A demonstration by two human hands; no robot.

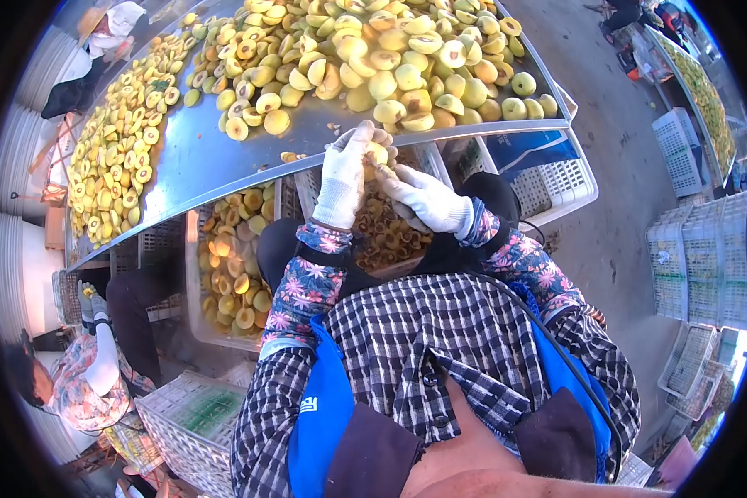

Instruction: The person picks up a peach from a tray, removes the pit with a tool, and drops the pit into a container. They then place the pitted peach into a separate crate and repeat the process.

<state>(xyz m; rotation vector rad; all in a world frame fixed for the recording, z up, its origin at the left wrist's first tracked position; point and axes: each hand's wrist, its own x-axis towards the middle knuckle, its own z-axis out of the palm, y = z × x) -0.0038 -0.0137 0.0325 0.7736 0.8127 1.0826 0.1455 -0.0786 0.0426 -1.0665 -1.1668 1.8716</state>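
Both of my hands wear white gloves and meet just past the near edge of the metal table (216,149). My left hand (344,178) is closed around a yellow apricot (377,155). Against the same fruit, the fingers of my right hand (430,199) are pinched together; anything small between them is hidden. Beyond my hands lies a big heap of halved yellow-green apricots (373,58), many with brown centres showing. Under my hands, between my knees, a crate holds brown pits or scraps (386,236).
A crate of apricot halves (239,266) stands by my left knee. More halves (120,166) cover the table's left end. A white crate (568,184) sits under the table's right corner. Another person (83,373) works at left. Stacked crates (701,257) stand across the floor at right.
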